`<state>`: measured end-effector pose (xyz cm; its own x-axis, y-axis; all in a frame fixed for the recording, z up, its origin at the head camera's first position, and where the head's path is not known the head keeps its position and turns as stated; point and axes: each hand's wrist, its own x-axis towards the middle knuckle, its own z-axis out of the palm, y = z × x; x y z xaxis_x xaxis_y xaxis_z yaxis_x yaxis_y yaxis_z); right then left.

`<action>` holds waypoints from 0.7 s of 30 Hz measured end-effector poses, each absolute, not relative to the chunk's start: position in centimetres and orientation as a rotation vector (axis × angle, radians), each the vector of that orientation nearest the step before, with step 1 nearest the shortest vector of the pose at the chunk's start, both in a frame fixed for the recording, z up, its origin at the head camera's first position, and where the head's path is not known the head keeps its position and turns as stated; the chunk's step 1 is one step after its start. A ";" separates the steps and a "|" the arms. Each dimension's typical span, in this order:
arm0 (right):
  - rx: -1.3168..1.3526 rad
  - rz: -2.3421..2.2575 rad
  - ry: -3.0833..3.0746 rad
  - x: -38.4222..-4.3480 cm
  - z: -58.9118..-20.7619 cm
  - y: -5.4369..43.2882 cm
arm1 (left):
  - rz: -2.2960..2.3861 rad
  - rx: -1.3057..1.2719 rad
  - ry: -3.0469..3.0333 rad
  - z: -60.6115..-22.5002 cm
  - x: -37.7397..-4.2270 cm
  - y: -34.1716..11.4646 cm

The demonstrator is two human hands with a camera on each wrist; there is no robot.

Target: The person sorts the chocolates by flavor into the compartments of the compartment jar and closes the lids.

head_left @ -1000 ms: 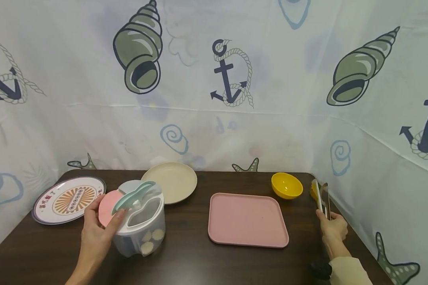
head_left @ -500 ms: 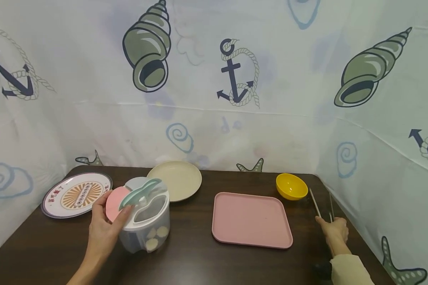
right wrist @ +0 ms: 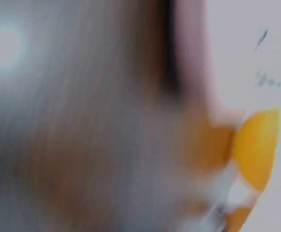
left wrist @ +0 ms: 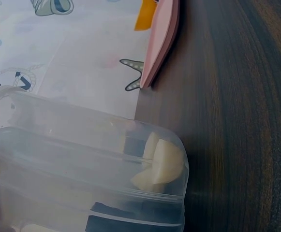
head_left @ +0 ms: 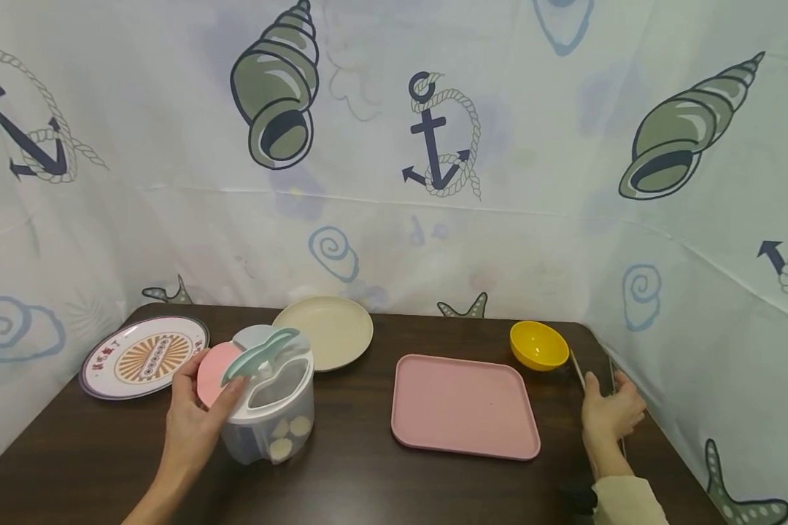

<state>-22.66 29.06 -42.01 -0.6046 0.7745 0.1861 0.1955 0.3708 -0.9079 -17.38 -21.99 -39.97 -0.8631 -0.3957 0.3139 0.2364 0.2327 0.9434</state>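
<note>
In the head view my left hand [head_left: 193,419] grips the rim of a translucent divided food container [head_left: 269,434], fingers at its pink flap [head_left: 214,370] and thumb beside the teal handle [head_left: 263,355]. Pale cut pieces [left wrist: 165,162] show through its wall in the left wrist view. At the table's right, my right hand [head_left: 609,410] hovers over or touches a pair of metal tongs [head_left: 578,370], its thumb and fingers spread apart. The tongs lie with their arms apart, partly covered by the hand. The right wrist view is mostly blurred.
A pink tray [head_left: 466,408] lies mid-table, with a yellow bowl [head_left: 538,345] behind its right corner. A cream plate [head_left: 335,332] sits behind the container. A printed white plate [head_left: 141,359] lies at the left. Patterned cloth [head_left: 368,146] hangs behind and beside the dark table [head_left: 368,474].
The right hand held the tongs, first nearly closed, then lowered with arms sprung apart; now its fingers have spread off them. The left hand keeps its hold. The head view shifted slightly.
</note>
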 end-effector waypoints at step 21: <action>0.634 2.720 -1.944 -25.6 -39.9 0.2 | -1.696 0.082 -2.010 -40.4 -17.5 -22.5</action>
